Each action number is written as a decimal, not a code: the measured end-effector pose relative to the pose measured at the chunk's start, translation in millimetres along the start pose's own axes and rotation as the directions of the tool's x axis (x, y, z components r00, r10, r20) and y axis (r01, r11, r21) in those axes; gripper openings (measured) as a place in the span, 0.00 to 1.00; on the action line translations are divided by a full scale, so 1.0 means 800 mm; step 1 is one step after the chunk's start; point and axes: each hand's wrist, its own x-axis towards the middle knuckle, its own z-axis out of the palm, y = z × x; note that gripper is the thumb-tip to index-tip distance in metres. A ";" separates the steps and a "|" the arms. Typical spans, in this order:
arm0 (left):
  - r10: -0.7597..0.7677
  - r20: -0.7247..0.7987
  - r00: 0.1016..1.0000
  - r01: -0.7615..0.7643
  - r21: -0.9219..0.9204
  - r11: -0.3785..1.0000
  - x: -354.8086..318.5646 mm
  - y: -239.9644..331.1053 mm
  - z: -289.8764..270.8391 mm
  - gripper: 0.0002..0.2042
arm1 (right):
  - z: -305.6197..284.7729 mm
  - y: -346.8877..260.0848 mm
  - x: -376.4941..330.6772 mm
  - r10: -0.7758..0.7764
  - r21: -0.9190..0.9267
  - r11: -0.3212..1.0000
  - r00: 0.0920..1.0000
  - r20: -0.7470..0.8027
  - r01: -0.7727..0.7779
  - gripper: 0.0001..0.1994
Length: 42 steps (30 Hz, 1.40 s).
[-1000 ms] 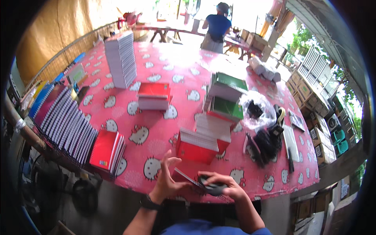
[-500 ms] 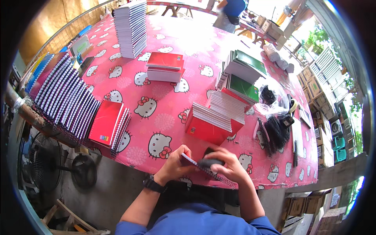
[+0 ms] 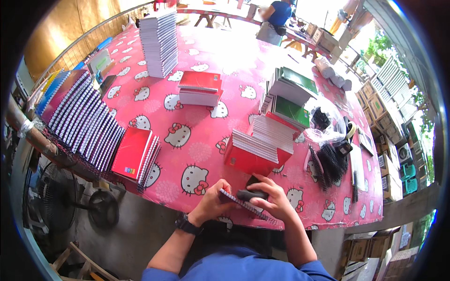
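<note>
Close to the table's front edge, my left hand grips a thin notebook, its punched edge facing up. A spiral wire coil runs along that edge, its loose end sticking out toward my right wrist. My right hand is closed around a dark rounded hand tool, held against or just above the coil; exact contact is hard to see. Just beyond my hands stands a block of unbound red-covered notebooks. Most of the held notebook's cover is hidden by my left hand.
Spiral-bound notebooks fill the left edge, red ones beside them. A tall notebook stack and a short red pile stand farther back. Green notebooks, a plastic bag and black coils lie right. Another person is beyond.
The coil now sits farther along the notebook's edge, with less of it loose. My right hand keeps the tool at the coil. The whole view has shifted slightly.
</note>
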 end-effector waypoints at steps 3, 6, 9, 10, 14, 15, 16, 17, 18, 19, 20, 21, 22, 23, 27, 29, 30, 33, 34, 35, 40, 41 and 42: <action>0.071 0.019 0.997 -0.073 0.086 0.994 0.004 0.003 0.001 0.20 | -0.025 0.018 -0.027 -0.100 0.127 0.984 0.975 -0.197 0.127 0.30; 0.113 -0.068 0.991 -0.094 0.245 0.965 0.008 0.018 0.012 0.21 | -0.048 0.056 -0.067 -0.116 -0.357 0.928 0.830 -0.546 -0.104 0.32; 0.063 -0.074 0.995 -0.045 0.223 0.974 0.013 0.050 0.029 0.19 | -0.082 0.067 -0.099 0.139 -0.512 0.757 0.866 -0.480 -0.406 0.30; 0.057 -0.064 0.996 -0.042 0.213 0.976 0.019 0.057 0.035 0.17 | -0.087 0.054 -0.100 -0.045 -0.669 0.658 0.869 -0.493 -0.345 0.26; 0.170 -0.073 0.983 -0.146 0.263 0.954 0.026 0.077 0.055 0.12 | -0.051 -0.051 -0.052 -0.146 -0.159 0.984 0.876 -0.459 0.081 0.20; 0.212 -0.059 0.976 -0.189 0.270 0.944 0.026 0.083 0.060 0.10 | -0.036 -0.069 -0.044 -0.155 -0.078 0.988 0.886 -0.437 0.135 0.19; 0.214 -0.047 0.976 -0.192 0.281 0.940 0.026 0.091 0.063 0.10 | -0.022 -0.058 -0.035 -0.318 -0.182 0.947 0.842 -0.435 0.264 0.17; 0.200 -0.062 0.978 -0.177 0.273 0.946 0.025 0.099 0.069 0.09 | -0.015 -0.050 -0.033 -0.332 -0.201 0.942 0.842 -0.426 0.269 0.15; 0.187 -0.080 0.979 -0.160 0.265 0.951 0.024 0.107 0.072 0.08 | -0.014 -0.050 -0.032 -0.329 -0.193 0.943 0.840 -0.431 0.271 0.14; 0.174 -0.098 0.980 -0.143 0.258 0.955 0.024 0.112 0.072 0.08 | -0.012 -0.051 -0.031 -0.327 -0.183 0.944 0.839 -0.436 0.273 0.14; 0.176 -0.098 0.979 -0.146 0.260 0.955 0.023 0.111 0.069 0.08 | -0.010 -0.051 -0.030 -0.330 -0.185 0.943 0.837 -0.436 0.275 0.14; 0.144 -0.091 0.985 -0.121 0.221 0.968 0.020 0.109 0.062 0.07 | -0.008 -0.050 -0.029 -0.353 -0.204 0.934 0.842 -0.407 0.293 0.14; 0.112 -0.082 0.990 -0.095 0.182 0.979 0.018 0.106 0.058 0.07 | -0.006 -0.050 -0.028 -0.376 -0.222 0.924 0.846 -0.377 0.312 0.14; 0.114 -0.086 0.990 -0.096 0.184 0.978 0.015 0.102 0.058 0.07 | -0.003 -0.054 -0.028 -0.380 -0.221 0.922 0.846 -0.374 0.317 0.14; 0.052 -0.105 0.993 -0.056 -0.031 0.998 0.012 0.100 0.056 0.06 | 0.002 -0.060 -0.032 -0.302 -0.082 0.952 0.868 -0.394 0.294 0.12; 0.093 -0.084 0.992 -0.088 0.064 0.994 0.013 0.104 0.055 0.06 | 0.000 -0.060 -0.029 -0.336 -0.081 0.940 0.864 -0.376 0.331 0.12; 0.114 -0.090 0.989 -0.106 0.087 0.991 0.013 0.104 0.055 0.07 | 0.001 -0.060 -0.029 -0.338 -0.083 0.940 0.866 -0.369 0.331 0.12; 0.141 -0.110 0.984 -0.132 0.080 0.988 0.012 0.096 0.054 0.07 | 0.005 -0.062 -0.029 -0.331 -0.084 0.943 0.871 -0.364 0.323 0.12; 0.144 -0.119 0.982 -0.139 0.050 0.989 0.011 0.093 0.054 0.07 | 0.006 -0.062 -0.030 -0.317 -0.064 0.946 0.875 -0.366 0.317 0.12; 0.142 -0.122 0.982 -0.137 0.048 0.989 0.011 0.098 0.055 0.07 | 0.007 -0.061 -0.030 -0.298 -0.042 0.951 0.880 -0.371 0.305 0.12; 0.196 -0.116 0.974 -0.174 0.179 0.968 0.008 0.107 0.053 0.07 | 0.012 -0.065 -0.025 -0.308 -0.095 0.951 0.872 -0.380 0.294 0.12; 0.198 -0.118 0.973 -0.175 0.180 0.968 0.008 0.106 0.051 0.07 | 0.012 -0.067 -0.024 -0.346 -0.154 0.938 0.853 -0.391 0.310 0.11; 0.194 -0.116 0.974 -0.173 0.170 0.970 0.007 0.105 0.050 0.07 | 0.013 -0.067 -0.024 -0.348 -0.155 0.937 0.853 -0.390 0.312 0.11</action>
